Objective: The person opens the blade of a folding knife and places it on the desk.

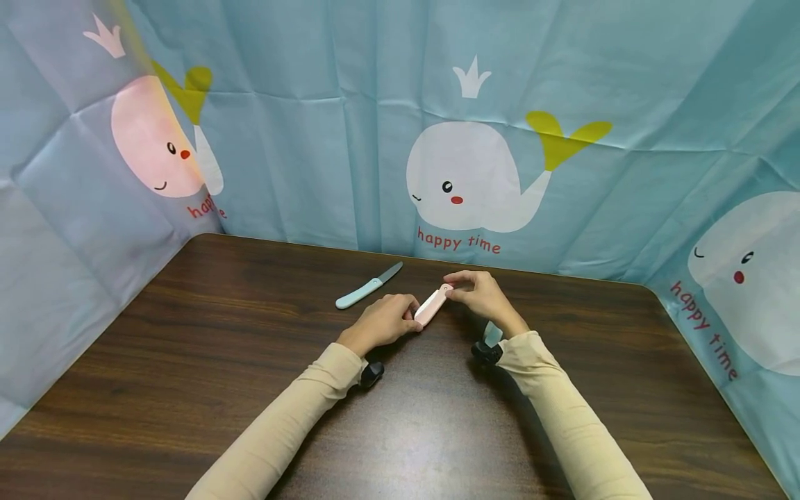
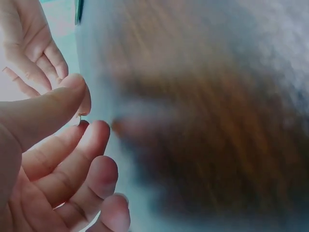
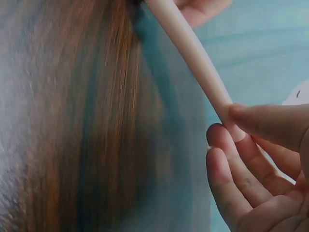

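A pink folding knife, its pale body slanting up to the right, is held between both hands in the head view. With thumb and fingers, my left hand pinches the knife's near end. The left wrist view shows the left thumb closed against the fingertips, hiding most of what lies between them. My right hand grips the far end, where a small round pivot shows. Seen in the right wrist view, the pink handle runs down into the right thumb and fingers. Left of the hands lies a light blue knife with its blade out.
Dark wood grain covers the table, whose far edge runs just beyond the hands. Behind it hangs a light blue curtain printed with whales. Black wrist cameras sit below both wrists.
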A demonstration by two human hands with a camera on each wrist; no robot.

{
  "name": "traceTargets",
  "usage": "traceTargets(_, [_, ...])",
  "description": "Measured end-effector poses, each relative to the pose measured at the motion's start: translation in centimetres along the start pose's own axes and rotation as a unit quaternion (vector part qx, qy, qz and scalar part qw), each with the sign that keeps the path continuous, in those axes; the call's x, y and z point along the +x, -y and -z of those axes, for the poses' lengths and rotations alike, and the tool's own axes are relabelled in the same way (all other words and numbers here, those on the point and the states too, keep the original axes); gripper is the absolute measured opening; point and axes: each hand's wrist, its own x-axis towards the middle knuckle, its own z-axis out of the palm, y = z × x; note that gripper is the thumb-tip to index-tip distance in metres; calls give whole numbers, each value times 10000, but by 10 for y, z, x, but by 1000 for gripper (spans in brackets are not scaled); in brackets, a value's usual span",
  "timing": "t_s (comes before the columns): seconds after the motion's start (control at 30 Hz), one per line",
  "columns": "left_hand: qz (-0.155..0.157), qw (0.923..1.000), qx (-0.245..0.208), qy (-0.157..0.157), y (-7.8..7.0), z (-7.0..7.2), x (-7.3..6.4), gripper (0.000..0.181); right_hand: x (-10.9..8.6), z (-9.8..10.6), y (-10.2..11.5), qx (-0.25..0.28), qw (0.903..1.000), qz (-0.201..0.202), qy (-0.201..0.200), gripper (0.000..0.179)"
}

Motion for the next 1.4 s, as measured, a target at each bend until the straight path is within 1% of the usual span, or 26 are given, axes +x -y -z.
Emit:
traceTargets(0.17, [-122, 9997, -199, -110, -1, 6, -6, 30, -6, 1, 6, -47, 9998, 84, -166, 32])
traceTargets(0.23, [-187, 9994, -237, -174, -1, 8, -8, 31, -9, 2, 9, 32, 9997, 100, -216, 31])
traceTargets(0.43, [-350, 9982, -374, -317, -3, 13, -16, 31, -18, 6, 14, 196, 9995, 174, -194, 34])
traceTargets(0.57, [-483, 9969, -533, -333, -4, 15, -22, 32, -24, 8, 17, 197, 9993, 265, -201, 32])
traceTargets(0.77, [-645, 9950, -641, -403, -7, 19, -30, 32, -34, 11, 23, 357, 9984, 338, -264, 31])
traceTargets(1.17, [-965, 9903, -901, -443, -6, 18, -46, 32, -57, 8, 26, 651, 9967, 316, -365, 32])
traceTargets(1.4, [-989, 9890, -1051, -331, -4, 15, -50, 32, -68, 6, 29, 755, 9958, 289, -437, 32])
